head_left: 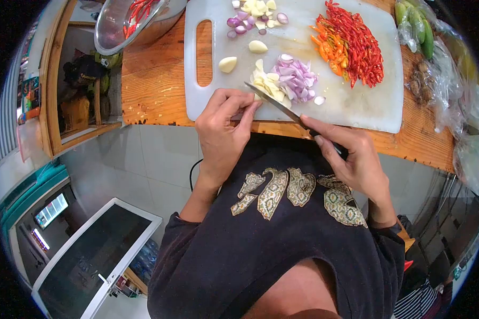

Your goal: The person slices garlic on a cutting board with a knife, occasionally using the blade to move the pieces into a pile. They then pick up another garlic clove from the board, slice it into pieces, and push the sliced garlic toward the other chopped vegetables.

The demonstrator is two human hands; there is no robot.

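Note:
My right hand point(348, 151) is closed round the dark handle of a knife point(279, 105), whose blade points up and left over the near edge of the white cutting board point(356, 109). Beside the blade tip, the fingers of my left hand point(229, 125) are pinched together; what they hold is mostly hidden, perhaps a garlic clove. Sliced garlic point(265, 80) lies just beyond the blade, touching sliced shallots point(296, 80). Two whole garlic cloves point(228, 65) lie to the left. Farther off are peeled shallots point(241, 22) and a pile of cut red chillies point(361, 45), with orange pieces at its left.
A metal bowl point(107, 32) with red chillies stands at the table's upper left. Plastic bags point(447, 80) and green vegetables point(427, 40) lie along the right side. The wooden table point(154, 80) ends just below the board.

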